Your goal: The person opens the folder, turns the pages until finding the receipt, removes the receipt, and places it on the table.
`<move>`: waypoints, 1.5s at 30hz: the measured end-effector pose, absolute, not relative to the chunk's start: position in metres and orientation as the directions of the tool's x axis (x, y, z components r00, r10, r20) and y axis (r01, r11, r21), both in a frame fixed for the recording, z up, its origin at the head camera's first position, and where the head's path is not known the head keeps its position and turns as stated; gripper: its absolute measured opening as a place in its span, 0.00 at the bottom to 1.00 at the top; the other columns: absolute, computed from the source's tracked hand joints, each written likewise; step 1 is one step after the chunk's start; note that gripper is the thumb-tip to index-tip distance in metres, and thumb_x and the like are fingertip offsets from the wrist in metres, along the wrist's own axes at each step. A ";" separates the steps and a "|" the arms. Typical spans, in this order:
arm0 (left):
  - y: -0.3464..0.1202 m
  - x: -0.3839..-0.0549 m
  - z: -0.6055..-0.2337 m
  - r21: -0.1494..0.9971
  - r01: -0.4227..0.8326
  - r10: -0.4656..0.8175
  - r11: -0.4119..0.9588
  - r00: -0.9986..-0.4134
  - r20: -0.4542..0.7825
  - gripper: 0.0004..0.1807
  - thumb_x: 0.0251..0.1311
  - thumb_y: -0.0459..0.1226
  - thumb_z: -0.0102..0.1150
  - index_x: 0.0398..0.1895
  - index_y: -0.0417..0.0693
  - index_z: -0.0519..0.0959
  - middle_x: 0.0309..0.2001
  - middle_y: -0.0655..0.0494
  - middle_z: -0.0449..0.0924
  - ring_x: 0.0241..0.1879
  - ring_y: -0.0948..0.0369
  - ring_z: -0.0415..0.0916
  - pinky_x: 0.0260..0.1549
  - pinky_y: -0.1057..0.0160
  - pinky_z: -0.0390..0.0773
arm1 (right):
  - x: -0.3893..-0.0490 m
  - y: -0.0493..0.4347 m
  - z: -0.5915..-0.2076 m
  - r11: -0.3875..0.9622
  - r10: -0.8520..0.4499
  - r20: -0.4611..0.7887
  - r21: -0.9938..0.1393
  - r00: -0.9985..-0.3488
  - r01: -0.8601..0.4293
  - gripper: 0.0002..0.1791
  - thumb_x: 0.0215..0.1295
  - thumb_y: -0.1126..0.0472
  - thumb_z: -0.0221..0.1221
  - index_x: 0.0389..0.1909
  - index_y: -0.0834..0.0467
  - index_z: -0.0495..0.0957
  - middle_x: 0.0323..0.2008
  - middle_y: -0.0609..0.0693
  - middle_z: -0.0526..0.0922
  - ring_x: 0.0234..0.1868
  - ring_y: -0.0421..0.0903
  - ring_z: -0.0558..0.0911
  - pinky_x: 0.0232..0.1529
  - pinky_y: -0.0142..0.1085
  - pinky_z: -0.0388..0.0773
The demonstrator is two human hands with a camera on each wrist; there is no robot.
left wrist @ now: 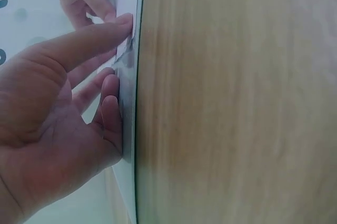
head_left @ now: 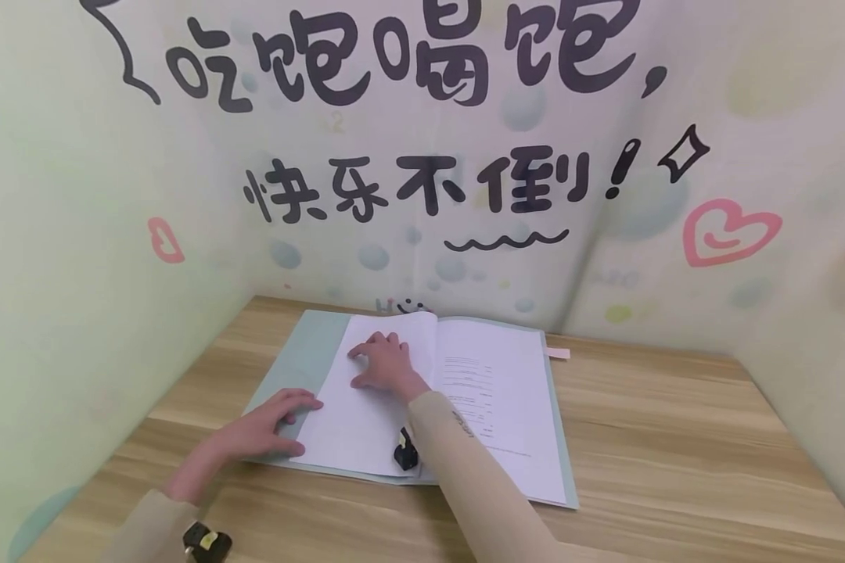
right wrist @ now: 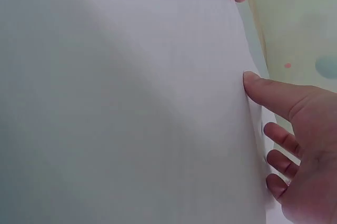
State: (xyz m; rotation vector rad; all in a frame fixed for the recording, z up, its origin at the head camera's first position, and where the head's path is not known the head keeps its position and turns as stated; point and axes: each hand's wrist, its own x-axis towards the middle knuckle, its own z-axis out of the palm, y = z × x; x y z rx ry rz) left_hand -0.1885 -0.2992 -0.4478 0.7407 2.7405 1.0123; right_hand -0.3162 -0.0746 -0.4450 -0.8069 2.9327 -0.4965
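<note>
A booklet with a pale blue-green cover (head_left: 308, 348) lies spread open on the table. Its left page (head_left: 345, 430) looks blank, while the right page (head_left: 524, 391) carries lines of print too small to read. My right hand (head_left: 387, 363) rests its fingertips on the upper part of the left page, fingers spread and slightly bent. At the left edge of that page is my left hand (head_left: 271, 426), its thumb near the page's lower corner and its fingers over the cover. The left wrist view shows that hand (left wrist: 58, 108) with relaxed fingers along the booklet.
The wooden table (head_left: 676, 438) extends to the right of the booklet and in front of it. A pink tab (head_left: 558, 353) sticks out past the right cover edge. Behind stands a wall (head_left: 422, 266) with large black characters; another wall (head_left: 77, 313) borders the left side.
</note>
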 end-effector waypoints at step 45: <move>-0.285 -0.187 -0.443 0.589 0.417 0.493 0.692 -0.869 0.037 0.38 0.51 0.46 0.72 0.66 0.44 0.71 0.66 0.39 0.68 0.61 0.39 0.68 0.52 0.61 0.74 | -0.328 0.092 -0.394 0.667 -0.319 0.186 -0.653 -0.929 -0.360 0.23 0.68 0.61 0.60 0.64 0.58 0.73 0.59 0.59 0.80 0.57 0.56 0.79 0.61 0.48 0.74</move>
